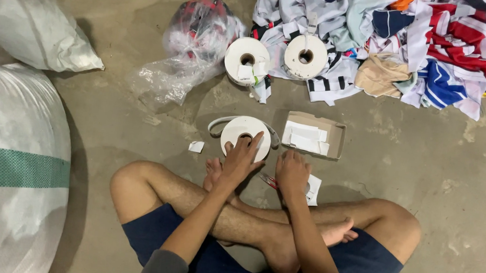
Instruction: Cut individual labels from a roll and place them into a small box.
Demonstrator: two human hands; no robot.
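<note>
hands on tape roll [245, 135] | cardboard box [334, 138] beside | clothes pile [431, 47] beyond

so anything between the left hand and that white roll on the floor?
Nothing visible. The left hand already rests flat on the white roll; the right hand is beside it, over red-handled scissors.

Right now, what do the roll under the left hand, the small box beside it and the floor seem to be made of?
The roll looks like white woven or paper tape, matte, wound flat round a hollow core, a loose end looping out. The box looks like brown cardboard, dull, with folded walls. The floor looks like bare concrete, grey, rough and stained.
</note>
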